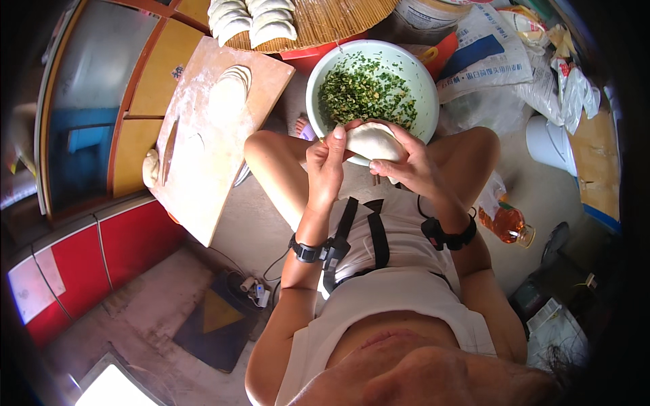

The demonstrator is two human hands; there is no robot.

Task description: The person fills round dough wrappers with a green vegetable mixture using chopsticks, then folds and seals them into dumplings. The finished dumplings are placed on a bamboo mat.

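Between my two hands is a half-moon dumpling [376, 141] of pale dough. My left hand [330, 157] pinches its left end with thumb and fingers. Fingers of my right hand [414, 162] curl around the right end, the thumb along its lower edge. Just beyond and partly beneath the hands stands a large pale bowl [429, 104] with chopped green filling [363, 89]. To the left, a floured wooden board [195, 162] bears a stack of round dough wrappers [228, 94], a thin rolling pin [170, 151] and a lump of dough [151, 168] at its left edge.
Several finished dumplings [271, 23] lie in rows on a round woven tray [330, 20] beyond the bowl. Printed sacks [487, 51] stand at the far right. An oil bottle [508, 223] lies on the floor by my right knee. A power strip [256, 292] with cords is at lower left.
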